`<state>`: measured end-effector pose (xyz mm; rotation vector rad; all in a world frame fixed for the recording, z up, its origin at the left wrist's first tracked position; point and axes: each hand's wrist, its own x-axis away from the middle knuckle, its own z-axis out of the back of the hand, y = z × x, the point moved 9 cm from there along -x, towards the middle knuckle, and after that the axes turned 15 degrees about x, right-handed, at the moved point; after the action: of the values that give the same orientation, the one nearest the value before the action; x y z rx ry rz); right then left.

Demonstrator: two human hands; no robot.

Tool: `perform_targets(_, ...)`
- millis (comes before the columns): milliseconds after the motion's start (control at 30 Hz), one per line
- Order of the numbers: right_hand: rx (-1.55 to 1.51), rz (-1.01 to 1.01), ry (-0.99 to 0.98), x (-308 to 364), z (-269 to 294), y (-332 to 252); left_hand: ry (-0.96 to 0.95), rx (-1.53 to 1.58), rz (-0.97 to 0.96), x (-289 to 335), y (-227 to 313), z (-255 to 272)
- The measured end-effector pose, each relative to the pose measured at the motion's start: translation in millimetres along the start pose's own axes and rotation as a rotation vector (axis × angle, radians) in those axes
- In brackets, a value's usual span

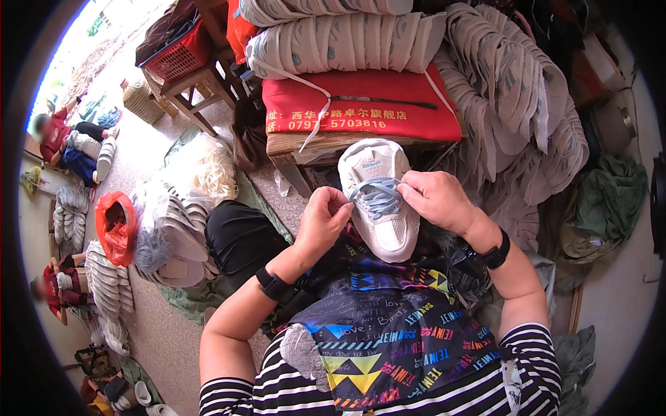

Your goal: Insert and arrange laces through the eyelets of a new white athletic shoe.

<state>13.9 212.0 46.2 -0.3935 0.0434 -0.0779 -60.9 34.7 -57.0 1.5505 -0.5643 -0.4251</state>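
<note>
Above my lap, as the head view gave it, the left hand (pixel 325 216) was narrowed to a pinch on the light-blue lace (pixel 379 197) at its left side, and the right hand (pixel 442 200) pinched it opposite. Between them sat the white shoe (pixel 394 244), toe toward me; what bore its weight was hidden. Progress, by my judgement: lace already crossed in several rows over the tongue; no bow made out; the ends remained to be settled, though fingers covered them. Just beyond the shoe stood a wooden stand (pixel 298 147) under a red cover (pixel 275 89), bearing a slim dark tool (pixel 386 102) and rolls of stacked uppers (pixel 347 54). Obstructions: I noted the stand's edge close ahead and hanging uppers (pixel 517 76) crowding the right. Farther left lay a pale lace bundle (pixel 209 173), stacked shoe parts (pixel 182 269) and a red bag (pixel 111 239); a co-worker (pixel 54 144) sat well apart.
</note>
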Motion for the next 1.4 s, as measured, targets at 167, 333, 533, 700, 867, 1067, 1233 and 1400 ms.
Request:
perform_targets(167, -0.009, 0.0, 0.009, 1, 0, 0, 0.004, 0.013, 0.018, 1, 0, 0)
perform_targets(333, -0.035, -0.032, -0.005, 1, -3, 4, -0.014, 0.034, 0.006, 1, 0, -2)
perform_targets(533, -0.219, -0.058, 0.138, -1, 5, 14, 0.005, 0.079, 0.014, -1, -2, -1)
perform_targets(700, -0.247, -0.013, 0.168, 0, 8, 14, 0.021, -0.037, -0.087, -3, 11, 1)
perform_targets(867, -0.274, -0.147, 0.195, 1, 10, 23, -0.002, -0.13, -0.088, -3, 13, -1)
perform_targets(1067, -0.286, -0.152, 0.129, 0, 5, 23, -0.067, 0.167, 0.147, -2, -7, 2)
perform_targets(1233, -0.198, -0.111, 0.109, -1, 0, 20, -0.081, 0.198, 0.148, 2, -5, 8)
perform_targets(1400, -0.177, -0.084, 0.111, -3, -1, 18, -0.078, 0.09, 0.074, 0, 1, 18)
